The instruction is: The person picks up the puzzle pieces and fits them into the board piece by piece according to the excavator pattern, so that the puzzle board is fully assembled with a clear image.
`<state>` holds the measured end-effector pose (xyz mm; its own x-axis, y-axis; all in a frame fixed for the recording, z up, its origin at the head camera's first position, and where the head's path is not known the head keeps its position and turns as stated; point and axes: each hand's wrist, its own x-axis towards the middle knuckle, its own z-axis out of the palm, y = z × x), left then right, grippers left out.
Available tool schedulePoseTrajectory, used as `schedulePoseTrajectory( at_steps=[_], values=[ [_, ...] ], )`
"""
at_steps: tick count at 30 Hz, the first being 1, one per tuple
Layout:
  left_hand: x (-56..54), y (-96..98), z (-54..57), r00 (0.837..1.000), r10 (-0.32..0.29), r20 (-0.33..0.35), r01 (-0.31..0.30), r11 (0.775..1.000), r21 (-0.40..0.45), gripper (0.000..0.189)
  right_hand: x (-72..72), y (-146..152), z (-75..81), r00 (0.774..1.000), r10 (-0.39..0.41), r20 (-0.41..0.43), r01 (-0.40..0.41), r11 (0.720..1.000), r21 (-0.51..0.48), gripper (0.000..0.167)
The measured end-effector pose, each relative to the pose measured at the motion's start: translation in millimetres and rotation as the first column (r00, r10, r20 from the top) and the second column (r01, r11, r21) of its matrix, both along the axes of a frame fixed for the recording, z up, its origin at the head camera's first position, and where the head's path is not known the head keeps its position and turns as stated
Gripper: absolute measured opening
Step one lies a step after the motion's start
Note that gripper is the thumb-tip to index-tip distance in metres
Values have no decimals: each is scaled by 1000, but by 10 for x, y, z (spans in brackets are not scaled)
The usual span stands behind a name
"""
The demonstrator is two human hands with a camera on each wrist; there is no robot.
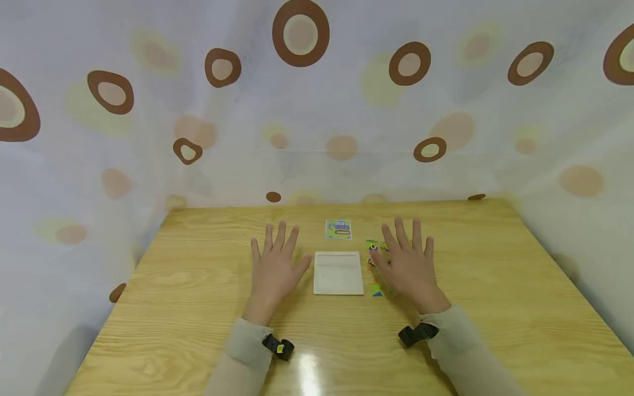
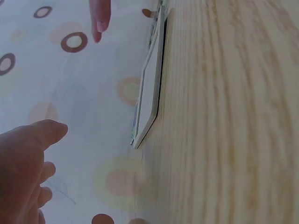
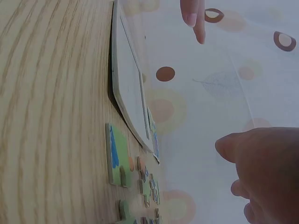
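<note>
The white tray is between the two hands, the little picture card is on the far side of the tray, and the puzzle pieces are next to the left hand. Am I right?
Nearly! The puzzle pieces are next to the right hand, not the left hand; the head view shows it. What you said about the white tray and picture card is right.

The worktop (image 1: 198, 308) is grained wood with a glossy sheen, throwing back a bright glare. The tray (image 1: 339, 275) looks smooth and matt, of board. The pieces (image 3: 120, 156) are printed board with bare cut edges; the card (image 1: 338, 229) resembles printed paper. Sleeves (image 1: 247, 346) are matt cloth, wristbands (image 1: 419, 333) plastic or rubber.
</note>
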<state>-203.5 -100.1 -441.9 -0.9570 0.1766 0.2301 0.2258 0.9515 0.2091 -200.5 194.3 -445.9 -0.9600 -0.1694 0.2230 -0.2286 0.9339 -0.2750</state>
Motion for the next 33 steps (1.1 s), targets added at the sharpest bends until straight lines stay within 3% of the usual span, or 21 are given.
schedulePoseTrajectory(
  at_steps=[3,12,17,20,25,33],
  values=[
    [-7,-14,-9,1000,-12,-17,12,1000,20,71,-33,-44,6,999,19,-41,-19,1000,-4,72],
    [-155,2,18,987,-145,-71,154,979,136,63,-214,-63,149,979,93,-179,-111,989,-93,61],
    [-167,13,-14,980,-181,-83,196,951,240,60,-279,-84,153,984,99,-151,-130,968,-216,54],
    [-188,32,-28,979,-194,-68,206,916,345,58,-330,-90,144,990,87,-113,-114,959,-261,52],
    [-242,47,-70,975,-222,-1,190,834,518,55,-437,-91,122,996,73,-44,-82,954,-289,47],
    [-312,19,-184,962,-261,82,132,705,697,49,-559,-47,78,993,94,66,-70,951,-300,40]
  ],
)
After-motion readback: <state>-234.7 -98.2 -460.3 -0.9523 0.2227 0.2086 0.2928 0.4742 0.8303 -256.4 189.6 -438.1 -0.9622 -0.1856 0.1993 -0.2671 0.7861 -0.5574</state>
